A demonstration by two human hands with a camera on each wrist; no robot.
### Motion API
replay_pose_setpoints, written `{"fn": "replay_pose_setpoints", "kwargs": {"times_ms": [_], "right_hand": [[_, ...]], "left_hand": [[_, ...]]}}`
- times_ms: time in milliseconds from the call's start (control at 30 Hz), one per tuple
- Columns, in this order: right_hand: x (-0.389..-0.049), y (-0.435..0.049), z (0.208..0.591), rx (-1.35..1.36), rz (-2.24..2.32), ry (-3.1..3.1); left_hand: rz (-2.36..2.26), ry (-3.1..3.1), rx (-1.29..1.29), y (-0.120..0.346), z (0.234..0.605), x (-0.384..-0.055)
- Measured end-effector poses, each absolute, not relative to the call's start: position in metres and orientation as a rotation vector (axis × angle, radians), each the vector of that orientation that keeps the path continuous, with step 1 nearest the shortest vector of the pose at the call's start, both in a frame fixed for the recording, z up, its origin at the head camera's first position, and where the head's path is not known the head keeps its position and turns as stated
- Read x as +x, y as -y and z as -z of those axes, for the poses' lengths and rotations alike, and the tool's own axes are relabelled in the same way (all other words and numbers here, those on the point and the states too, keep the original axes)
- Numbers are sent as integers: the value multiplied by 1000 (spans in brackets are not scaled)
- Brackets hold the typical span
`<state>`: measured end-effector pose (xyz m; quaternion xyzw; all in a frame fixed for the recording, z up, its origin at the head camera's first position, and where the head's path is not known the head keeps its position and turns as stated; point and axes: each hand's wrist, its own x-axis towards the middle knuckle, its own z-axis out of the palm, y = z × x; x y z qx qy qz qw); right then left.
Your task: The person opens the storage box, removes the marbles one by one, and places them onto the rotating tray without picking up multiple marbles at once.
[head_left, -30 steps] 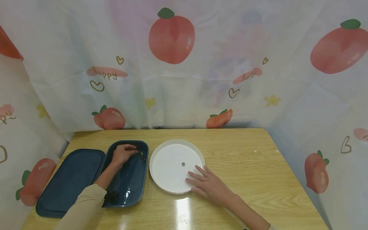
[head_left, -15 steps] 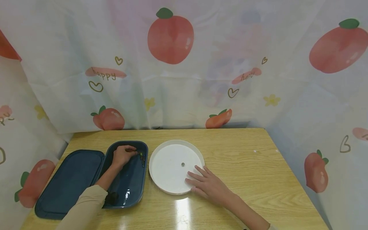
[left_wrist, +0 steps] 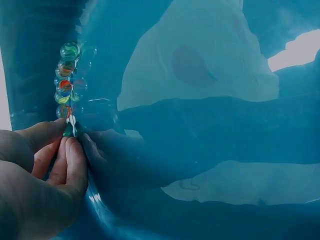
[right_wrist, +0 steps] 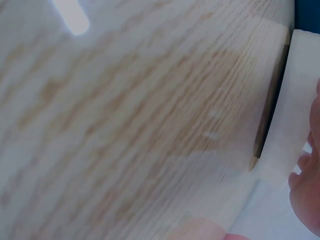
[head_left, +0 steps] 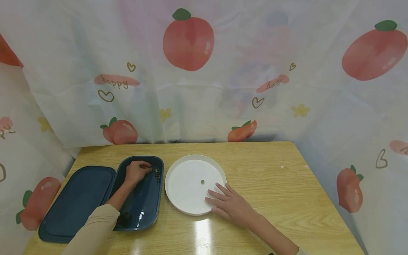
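Note:
My left hand [head_left: 135,172] reaches into the far end of a dark blue box [head_left: 146,202]. In the left wrist view its thumb and fingertips pinch a green glass marble [left_wrist: 68,131], mostly covered by the fingers. Several more clear marbles with coloured swirls [left_wrist: 65,86] lie in a row along the box wall. A round white tray [head_left: 186,184] stands to the right of the box, with a single small marble [head_left: 202,182] on it. My right hand [head_left: 234,205], fingers spread, rests over the tray's near right rim.
A dark blue lid [head_left: 79,202] lies left of the box on the wooden table [head_left: 274,184]. Behind the table hangs a white curtain [head_left: 207,102] with fruit prints. A dark object [head_left: 123,219] shows by the left sleeve, its kind unclear.
Both hands stay almost where they were. The head view shifts very slightly; the box, tray and marbles keep their places.

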<state>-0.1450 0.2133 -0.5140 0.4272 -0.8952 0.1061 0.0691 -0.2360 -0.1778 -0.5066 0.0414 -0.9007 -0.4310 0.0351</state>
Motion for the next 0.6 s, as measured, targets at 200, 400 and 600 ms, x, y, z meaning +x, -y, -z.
{"fn": "replay_pose_setpoints", "kwargs": {"times_ms": [200, 400, 600], "right_hand": [[-146, -213, 514, 1288, -322, 2699], [-145, -213, 514, 1289, -318, 2707], [-146, -213, 515, 1292, -311, 2689]], "left_hand": [[1324, 2765, 155, 180, 506, -237], [1348, 2732, 157, 181, 500, -237], [1399, 2694, 124, 177, 483, -233]]}}
